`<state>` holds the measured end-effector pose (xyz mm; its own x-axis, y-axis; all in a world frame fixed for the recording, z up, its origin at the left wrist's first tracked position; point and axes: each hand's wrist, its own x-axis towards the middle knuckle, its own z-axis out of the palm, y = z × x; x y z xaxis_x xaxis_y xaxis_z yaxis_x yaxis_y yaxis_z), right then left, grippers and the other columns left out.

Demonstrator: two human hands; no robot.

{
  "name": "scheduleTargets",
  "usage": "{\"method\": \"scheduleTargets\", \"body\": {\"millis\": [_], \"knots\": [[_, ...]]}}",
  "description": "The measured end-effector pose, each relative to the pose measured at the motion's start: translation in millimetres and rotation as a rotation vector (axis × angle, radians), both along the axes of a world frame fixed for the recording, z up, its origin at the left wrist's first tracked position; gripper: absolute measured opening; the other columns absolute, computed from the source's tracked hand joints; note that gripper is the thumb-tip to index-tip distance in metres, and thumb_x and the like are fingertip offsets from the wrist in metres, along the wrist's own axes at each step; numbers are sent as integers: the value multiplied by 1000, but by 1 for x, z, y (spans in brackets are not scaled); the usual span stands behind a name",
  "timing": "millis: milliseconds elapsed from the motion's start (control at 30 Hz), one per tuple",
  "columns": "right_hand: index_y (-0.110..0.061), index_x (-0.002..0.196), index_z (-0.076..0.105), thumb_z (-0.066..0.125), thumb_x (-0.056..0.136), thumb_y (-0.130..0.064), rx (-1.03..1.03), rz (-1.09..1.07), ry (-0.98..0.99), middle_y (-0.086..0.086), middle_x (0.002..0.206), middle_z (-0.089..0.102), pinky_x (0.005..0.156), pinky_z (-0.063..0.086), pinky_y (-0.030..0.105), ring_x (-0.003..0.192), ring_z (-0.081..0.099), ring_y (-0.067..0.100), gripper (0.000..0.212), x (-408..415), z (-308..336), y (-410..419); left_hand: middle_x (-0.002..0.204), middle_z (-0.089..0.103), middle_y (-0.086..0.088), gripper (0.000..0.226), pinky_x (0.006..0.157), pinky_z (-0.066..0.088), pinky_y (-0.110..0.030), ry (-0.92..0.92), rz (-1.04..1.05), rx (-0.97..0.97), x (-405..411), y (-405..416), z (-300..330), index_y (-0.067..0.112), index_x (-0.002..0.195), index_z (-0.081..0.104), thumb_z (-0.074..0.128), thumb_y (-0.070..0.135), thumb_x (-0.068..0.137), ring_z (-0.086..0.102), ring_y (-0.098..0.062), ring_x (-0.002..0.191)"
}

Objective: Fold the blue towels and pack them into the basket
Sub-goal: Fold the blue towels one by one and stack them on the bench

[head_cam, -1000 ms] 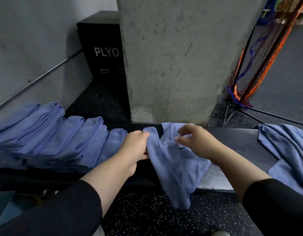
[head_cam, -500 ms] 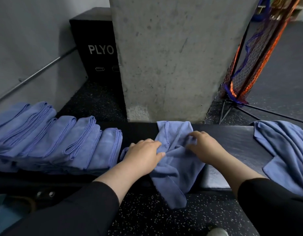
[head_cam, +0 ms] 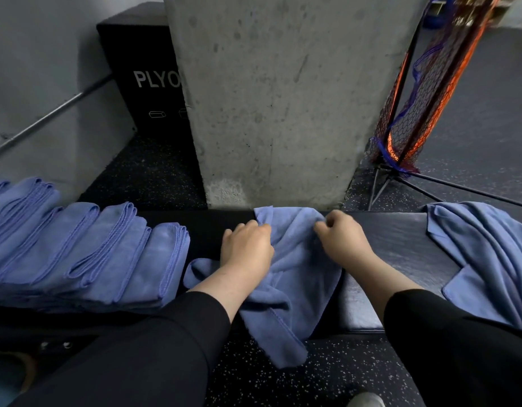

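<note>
Head view: one crumpled blue towel (head_cam: 301, 277) is spread on the dark bench (head_cam: 400, 245), its lower corner hung over the front edge. Its far edge is pinched by the left hand (head_cam: 246, 248) and right hand (head_cam: 340, 245); fingertips are partly hidden. Since earlier frames, the towel was laid flatter. Six or so folded towels (head_cam: 86, 254) are cut off left; another loose towel (head_cam: 489, 259) lies right.
</note>
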<state>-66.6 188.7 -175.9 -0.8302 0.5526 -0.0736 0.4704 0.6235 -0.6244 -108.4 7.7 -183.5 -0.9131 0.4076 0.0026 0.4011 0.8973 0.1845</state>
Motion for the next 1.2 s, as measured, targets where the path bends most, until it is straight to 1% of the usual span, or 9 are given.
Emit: {"method": "scheduleTargets", "body": {"millis": [167, 233, 333, 467, 667, 733, 900, 1100, 1200], "knots": [[-22, 72, 45, 59, 92, -19, -527, -170, 329, -8, 63, 44, 51, 32, 27, 58, 37, 12, 25, -16, 10, 9, 88, 73, -4, 22, 74, 48, -34, -174, 267, 745, -21, -2, 14, 9, 87, 76, 54, 5, 91, 66, -29, 89], [-22, 95, 60, 68, 91, -19, -687, -167, 429, -8, 83, 62, 67, 46, 24, 72, 55, 9, 9, -22, 17, 11, 91, 73, -2, 23, 74, 47, -29, -220, 371, 933, -30, -7, 23, 15, 94, 77, 55, 12, 93, 66, -25, 91], [-20, 119, 61, 77, 82, -25, -660, -77, 317, -3, 108, 68, 88, 53, 33, 97, 66, 13, 40, -26, 8, 16, 107, 70, -9, 23, 82, 46, -32, -330, 312, 634, -38, -19, 15, 15, 108, 70, 61, 32, 95, 63, -30, 101], [-19, 73, 53, 73, 83, -26, -505, -68, 48, 0, 72, 48, 60, 52, 33, 65, 48, 17, 23, -13, -5, 16, 126, 57, -8, 47, 96, 47, -41, -188, 105, 50, -28, -30, -2, 23, 130, 59, 65, 48, 91, 55, -31, 116], [-3, 76, 61, 70, 90, -13, -486, 6, -211, 11, 61, 56, 48, 54, 29, 49, 57, 22, 19, 6, 2, 8, 123, 62, 1, 33, 99, 45, -42, -182, 13, -14, -20, -38, 2, 26, 127, 60, 60, 39, 97, 57, -25, 117], [-6, 75, 61, 65, 88, -8, -396, -10, -97, 11, 63, 53, 49, 52, 30, 56, 52, 23, 14, 5, 0, 6, 126, 66, 0, 31, 100, 44, -38, -170, 41, 69, -21, -37, 2, 28, 129, 63, 53, 25, 100, 59, -25, 118], [-15, 87, 69, 59, 93, -17, -714, -295, 404, 4, 69, 56, 58, 38, 30, 65, 47, 18, 12, -13, 19, 13, 118, 68, 4, 30, 92, 38, -17, -198, 359, 967, -27, -31, 29, 14, 123, 71, 51, 10, 101, 58, -10, 112], [-3, 74, 64, 68, 88, -8, -770, -27, -88, 13, 73, 56, 68, 46, 40, 73, 55, 25, 15, 0, 1, 1, 126, 66, 2, 33, 93, 45, -23, -429, 517, 1122, -24, -34, 23, 17, 124, 69, 49, 7, 100, 60, -14, 114], [-7, 81, 66, 62, 93, -17, -538, -137, 48, 10, 74, 61, 66, 50, 37, 73, 58, 25, 17, -10, 3, 12, 122, 66, 2, 34, 96, 45, -23, -325, 553, 1126, -33, -37, 23, 14, 127, 68, 48, 6, 100, 59, -15, 112]]}}
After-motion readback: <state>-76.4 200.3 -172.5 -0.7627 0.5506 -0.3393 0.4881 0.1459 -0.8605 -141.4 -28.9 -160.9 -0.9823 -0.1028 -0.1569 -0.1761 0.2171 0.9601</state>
